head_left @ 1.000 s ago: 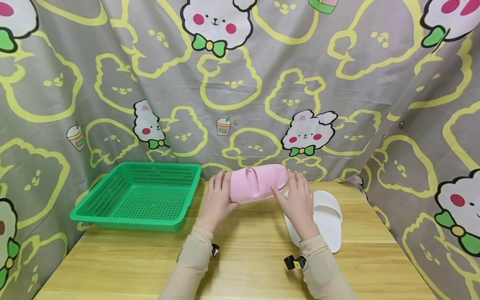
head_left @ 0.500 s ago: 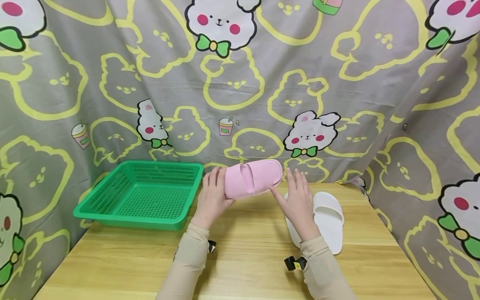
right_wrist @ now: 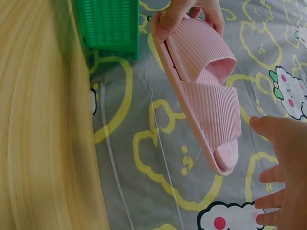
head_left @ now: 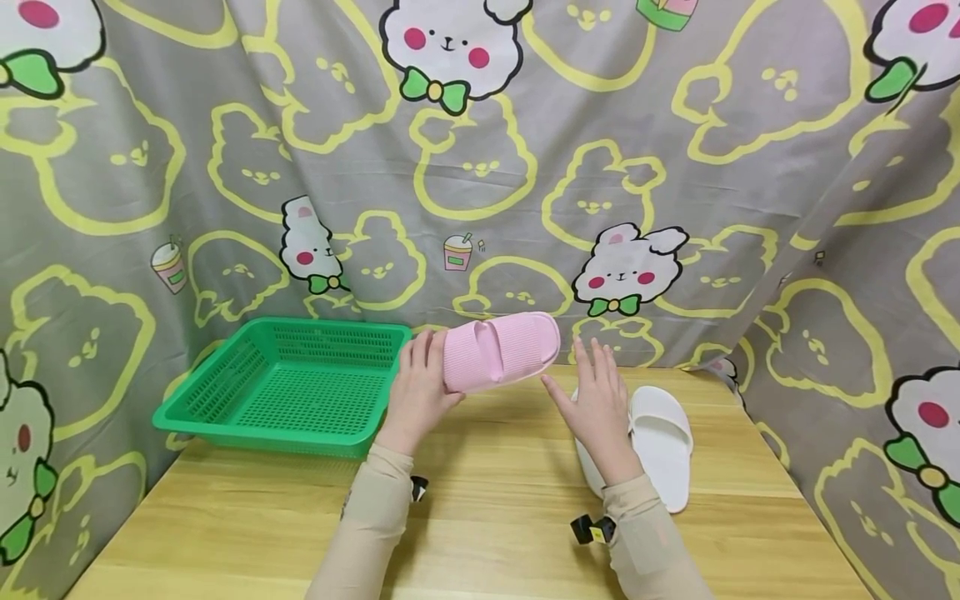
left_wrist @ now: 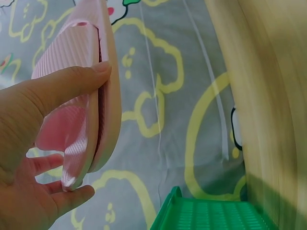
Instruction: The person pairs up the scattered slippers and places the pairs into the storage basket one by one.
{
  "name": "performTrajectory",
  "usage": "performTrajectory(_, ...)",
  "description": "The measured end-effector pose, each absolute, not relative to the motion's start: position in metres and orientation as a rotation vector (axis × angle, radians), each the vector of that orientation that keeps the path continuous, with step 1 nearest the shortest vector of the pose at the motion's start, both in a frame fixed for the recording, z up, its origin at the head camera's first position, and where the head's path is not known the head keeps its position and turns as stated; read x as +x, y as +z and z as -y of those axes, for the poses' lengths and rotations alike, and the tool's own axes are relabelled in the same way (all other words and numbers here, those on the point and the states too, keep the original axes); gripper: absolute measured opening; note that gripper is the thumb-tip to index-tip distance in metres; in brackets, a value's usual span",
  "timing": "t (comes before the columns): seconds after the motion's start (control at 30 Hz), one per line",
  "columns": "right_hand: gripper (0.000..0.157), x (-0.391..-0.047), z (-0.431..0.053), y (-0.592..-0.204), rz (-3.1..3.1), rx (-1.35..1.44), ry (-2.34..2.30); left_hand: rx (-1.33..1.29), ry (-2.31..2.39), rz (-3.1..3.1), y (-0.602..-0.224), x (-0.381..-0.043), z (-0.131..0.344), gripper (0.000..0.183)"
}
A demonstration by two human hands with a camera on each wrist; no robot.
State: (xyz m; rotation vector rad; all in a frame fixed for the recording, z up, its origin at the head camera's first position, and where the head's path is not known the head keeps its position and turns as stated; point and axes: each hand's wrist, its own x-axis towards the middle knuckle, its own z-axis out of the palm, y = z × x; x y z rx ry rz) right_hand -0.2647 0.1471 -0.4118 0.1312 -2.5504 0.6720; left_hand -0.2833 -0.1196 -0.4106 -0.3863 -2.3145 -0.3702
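Note:
My left hand (head_left: 420,385) grips one end of the pink slippers (head_left: 501,352), thumb on the near edge and fingers behind. They hang above the table, tilted up to the right. Two ribbed straps run along them in the right wrist view, and they look fitted into each other. A dark slot shows by the left thumb (left_wrist: 72,86) along their edge. Beyond their far end, my right hand (head_left: 596,408) has its fingers spread and stands apart from them. Below it, white slippers (head_left: 662,446) lie on the table; the left one is mostly hidden by the right hand.
A green perforated basket (head_left: 262,437) stands on the left of the wooden table (head_left: 495,533), close to the left forearm. A grey patterned curtain (head_left: 517,217) hangs behind and at both sides. Black wrist cameras (head_left: 592,529) sit under the forearms.
The left hand has carried the pink slippers leftward and slightly up, tilting them more. The right hand, earlier at their right end, now has a gap to them and stays over the white slippers.

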Motion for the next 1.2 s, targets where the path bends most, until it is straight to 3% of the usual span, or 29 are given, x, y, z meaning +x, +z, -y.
performTrajectory(1.2,0.081,-0.261,-0.139,-0.414,2.519,0.268,0.667,-0.34,-0.304,2.302,-0.384,-0.27,0.158,0.11)
